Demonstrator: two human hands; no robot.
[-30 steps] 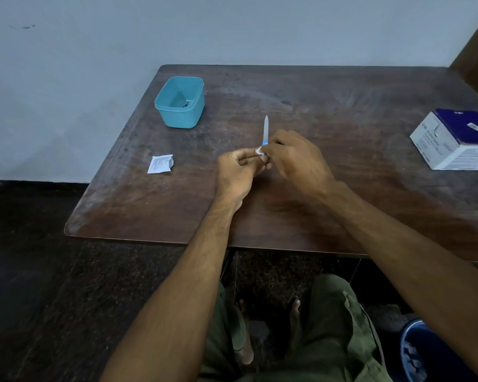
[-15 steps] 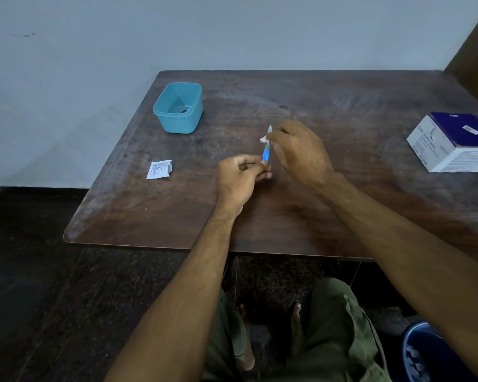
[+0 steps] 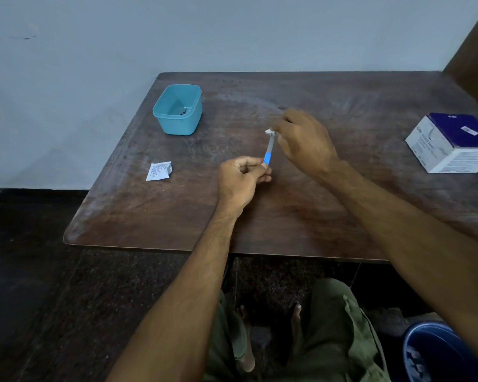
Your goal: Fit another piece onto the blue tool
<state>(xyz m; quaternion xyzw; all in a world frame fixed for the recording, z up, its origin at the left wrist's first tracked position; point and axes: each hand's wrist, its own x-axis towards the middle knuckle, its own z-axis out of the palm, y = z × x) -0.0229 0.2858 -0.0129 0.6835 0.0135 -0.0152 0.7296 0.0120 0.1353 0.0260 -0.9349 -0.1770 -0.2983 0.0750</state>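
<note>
My left hand (image 3: 242, 180) pinches the lower blue end of a thin capped needle (image 3: 269, 151) that stands tilted above the middle of the brown table (image 3: 287, 216). Its pale cap points up and away from me. My right hand (image 3: 304, 140) pinches a small white wad (image 3: 269, 131) against the cap's upper tip. What the wad is made of cannot be told.
A teal plastic tub (image 3: 178, 108) with small dark bits inside stands at the back left. A torn white sachet (image 3: 159, 170) lies left of my hands. A white and purple box (image 3: 453, 143) sits at the right edge. A blue bin (image 3: 439, 354) stands on the floor.
My right hand has slid the white wad up along the needle cap, from its blue base next to my left hand to its tip. My left hand kept its hold.
</note>
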